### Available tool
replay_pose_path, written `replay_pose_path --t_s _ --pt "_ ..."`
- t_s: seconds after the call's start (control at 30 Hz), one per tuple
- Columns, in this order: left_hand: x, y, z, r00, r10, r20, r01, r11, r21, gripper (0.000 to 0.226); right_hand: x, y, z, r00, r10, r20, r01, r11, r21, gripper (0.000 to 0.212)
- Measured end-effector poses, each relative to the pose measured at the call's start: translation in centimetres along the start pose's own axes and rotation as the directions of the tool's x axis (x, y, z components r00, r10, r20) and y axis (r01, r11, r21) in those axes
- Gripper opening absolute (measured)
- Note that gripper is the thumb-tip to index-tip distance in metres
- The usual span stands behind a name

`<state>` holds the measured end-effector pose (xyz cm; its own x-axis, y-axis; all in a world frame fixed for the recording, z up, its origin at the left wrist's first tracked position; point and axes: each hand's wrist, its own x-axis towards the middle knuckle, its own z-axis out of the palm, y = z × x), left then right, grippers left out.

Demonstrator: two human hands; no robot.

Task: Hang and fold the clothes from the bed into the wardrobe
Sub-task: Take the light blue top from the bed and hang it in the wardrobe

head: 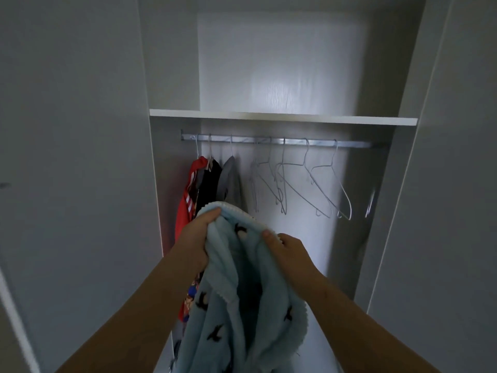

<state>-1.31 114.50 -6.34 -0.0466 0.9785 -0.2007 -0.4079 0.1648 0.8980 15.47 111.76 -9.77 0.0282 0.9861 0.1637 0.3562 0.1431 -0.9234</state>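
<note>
Head view | my left hand (200, 234) and right hand (289, 253) hold a blue fleece (242, 308) by its collar, fingers (213, 213) clenched on it, before the open wardrobe (376, 211), below the rail (269, 141) | risk: the bulky pile may slip off a thin wire hanger (330, 188)

A tall white wardrobe (172, 63) stands open, plain white doors (75, 130) either side; a flat white shelf (282, 117) above a silver metal rail (269, 141); dim, greyish light
</note>
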Motion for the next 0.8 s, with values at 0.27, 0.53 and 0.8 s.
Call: replay_pose_path --t_s 0.27,0.53,0.8 --pt "13.1 2.9 0.2 0.998 -0.007 0.07 0.006 1.0 0.02 0.034 14.0 0.7 2.5 0.998 0.069 0.001 -0.069 0.998 -0.013 0.038" --pt "23.8 5.2 0.7 0.992 -0.099 0.076 0.097 0.995 0.029 0.048 25.0 3.3 4.7 0.991 0.059 -0.123 -0.079 0.984 -0.162 0.015" --pt "29.9 5.8 1.2 0.993 -0.099 0.061 0.099 0.995 0.002 0.034 32.8 5.7 4.0 0.973 -0.122 -0.196 -0.031 0.773 -0.634 0.038"
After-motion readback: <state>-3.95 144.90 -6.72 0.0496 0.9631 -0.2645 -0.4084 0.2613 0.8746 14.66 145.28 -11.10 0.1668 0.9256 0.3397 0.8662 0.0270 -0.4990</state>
